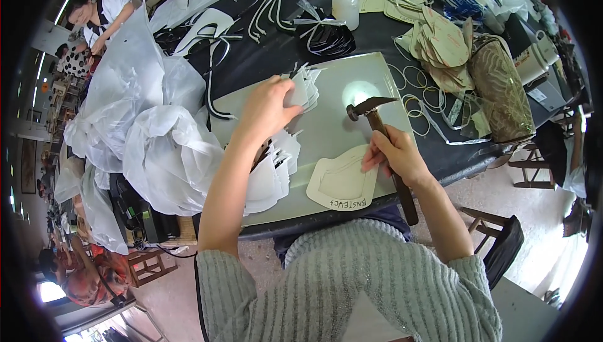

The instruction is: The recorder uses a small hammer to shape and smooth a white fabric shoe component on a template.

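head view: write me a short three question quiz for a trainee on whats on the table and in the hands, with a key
1. Which hand grips the hammer?
2. True or false: the bottle stands beyond the far edge of the board.
3. The left hand is touching: a) the bottle; b) the white pieces; c) the bags.

Key: 1. The right hand. 2. True. 3. b.
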Motion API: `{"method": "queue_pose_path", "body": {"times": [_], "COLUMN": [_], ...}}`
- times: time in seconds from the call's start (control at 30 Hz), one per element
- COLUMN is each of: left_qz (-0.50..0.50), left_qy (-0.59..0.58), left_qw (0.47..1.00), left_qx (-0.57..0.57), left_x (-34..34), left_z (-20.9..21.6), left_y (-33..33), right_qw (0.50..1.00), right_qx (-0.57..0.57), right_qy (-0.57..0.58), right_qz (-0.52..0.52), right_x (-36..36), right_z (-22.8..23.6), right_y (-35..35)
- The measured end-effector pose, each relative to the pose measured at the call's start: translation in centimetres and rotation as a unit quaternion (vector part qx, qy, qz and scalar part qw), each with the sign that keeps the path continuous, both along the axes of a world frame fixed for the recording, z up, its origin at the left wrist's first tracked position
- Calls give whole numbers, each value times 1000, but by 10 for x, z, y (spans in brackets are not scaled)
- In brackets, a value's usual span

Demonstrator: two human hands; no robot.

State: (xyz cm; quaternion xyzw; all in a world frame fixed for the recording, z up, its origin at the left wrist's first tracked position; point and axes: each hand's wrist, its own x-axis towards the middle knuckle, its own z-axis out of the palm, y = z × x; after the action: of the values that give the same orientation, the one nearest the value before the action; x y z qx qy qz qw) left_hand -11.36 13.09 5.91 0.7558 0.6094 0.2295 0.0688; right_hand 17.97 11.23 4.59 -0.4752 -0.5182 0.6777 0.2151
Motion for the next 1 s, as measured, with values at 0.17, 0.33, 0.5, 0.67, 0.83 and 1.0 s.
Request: {"method": "queue_pose_path", "body": {"times": [0.17, 0.33, 0.5, 0.67, 0.83, 1.0], "left_qz": [60, 125, -76, -56, -72, 21], "left_qy": [-8, 36, 130, -270, -501, -465], "left_qw": [998, 953, 955, 960, 782, 837], "left_qx": [-29, 274, 255, 40, -364, -288], "left_x": [-9, 4, 96, 105, 76, 39], "left_z": [6, 38, 18, 20, 4, 0], "left_y": [8, -5, -53, -73, -75, -79], "right_qw": [999, 996, 976, 990, 996, 999], "right_qx": [-18, -9, 54, 58, 80, 20], "right_qy": [14, 61, 147, 84, 28, -30], "right_qz": [-26, -69, -151, -102, -9, 0], "right_x": [4, 5, -11, 3, 9, 23], "right_z": [0, 6, 25, 28, 37, 1], "right_y": [9, 6, 5, 3, -14, -24]}}
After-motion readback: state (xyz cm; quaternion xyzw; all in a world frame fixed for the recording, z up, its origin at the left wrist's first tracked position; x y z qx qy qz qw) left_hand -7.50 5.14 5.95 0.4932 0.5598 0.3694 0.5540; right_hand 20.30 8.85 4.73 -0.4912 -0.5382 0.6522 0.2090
